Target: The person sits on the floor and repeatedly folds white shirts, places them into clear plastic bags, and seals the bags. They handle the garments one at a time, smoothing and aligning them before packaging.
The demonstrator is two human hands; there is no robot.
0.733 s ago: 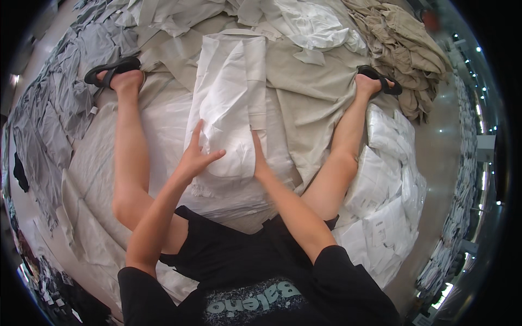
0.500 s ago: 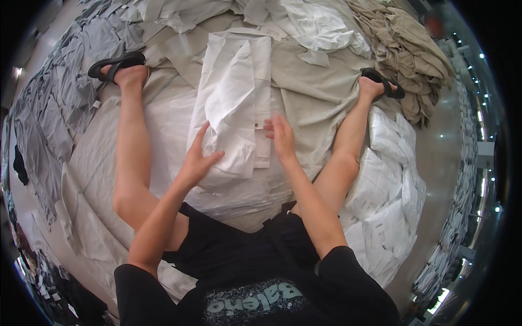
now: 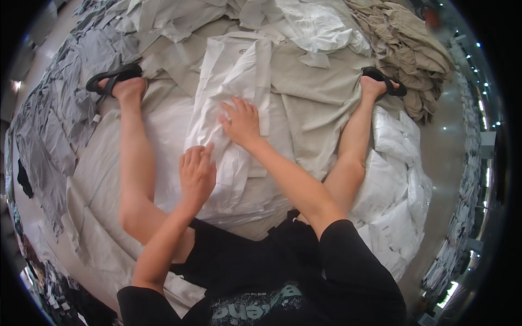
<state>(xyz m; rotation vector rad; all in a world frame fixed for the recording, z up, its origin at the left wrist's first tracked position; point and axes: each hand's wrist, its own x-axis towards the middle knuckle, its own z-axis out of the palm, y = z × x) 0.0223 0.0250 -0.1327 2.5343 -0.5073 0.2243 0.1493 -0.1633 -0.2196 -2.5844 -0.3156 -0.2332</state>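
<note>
A white folded garment [image 3: 225, 76] lies lengthwise between my legs, its upper layer creased and pulled slantwise. My right hand [image 3: 241, 122] rests palm down on its middle, fingers spread, holding nothing. Close to the garment's near left edge is my left hand [image 3: 197, 174], back upward and fingers loosely extended, with nothing visible in them. Beneath the garment sits a stack in clear plastic [image 3: 168, 125]. A pale paper tag [image 3: 272, 36] shows at the garment's far end.
Grey garments [image 3: 60, 98] are heaped at the left, and brown garments [image 3: 408, 43] at the far right. White plastic-wrapped packets [image 3: 386, 185] pile up beside my right leg. Beige cloth [image 3: 310, 103] spreads underneath. White crumpled plastic [image 3: 315, 27] lies at the far side.
My right hand has moved left and away from me, from the garment's right edge onto its middle. My left hand has come nearer to me. The garment's upper layer now lies flatter.
</note>
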